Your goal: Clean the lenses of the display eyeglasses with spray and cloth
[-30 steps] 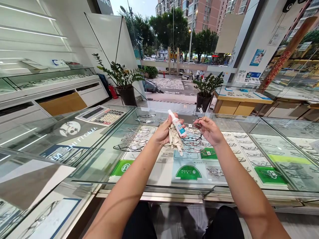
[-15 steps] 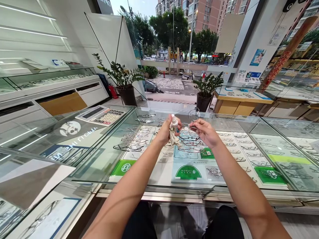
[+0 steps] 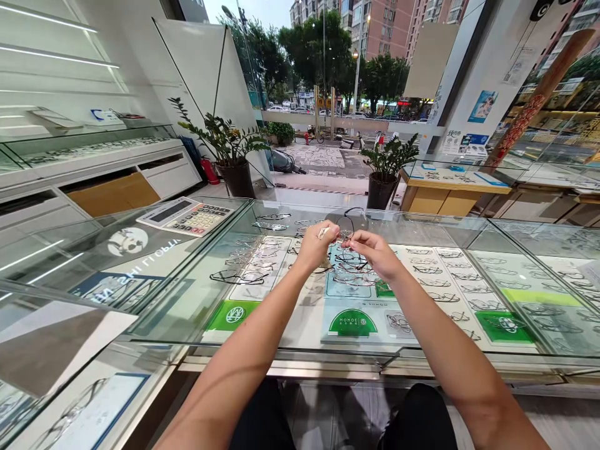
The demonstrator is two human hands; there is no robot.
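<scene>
My left hand [image 3: 317,244] is closed around a small white bottle [image 3: 323,233]. Only a pale bit of it shows above the fingers, and most of it is hidden, as is the cream cloth seen with it earlier. Close on the right, my right hand [image 3: 374,251] pinches a pair of thin dark-rimmed glasses [image 3: 346,219] at the fingertips. The glasses stand on edge in the gap between both hands, above the glass counter [image 3: 300,350]. Whether the left fingers touch the frame, I cannot tell.
Several eyeglass frames [image 3: 238,277] lie under and around the hands in the display case. A large calculator [image 3: 185,217] sits at left. Potted plants [image 3: 237,159] stand beyond the counter, before the shop window. Green brand cards [image 3: 354,323] lie near the front edge.
My left hand has turned, so the bottle and cloth are now mostly hidden. My right hand has moved left with the glasses, which have tilted and now sit close to the left hand.
</scene>
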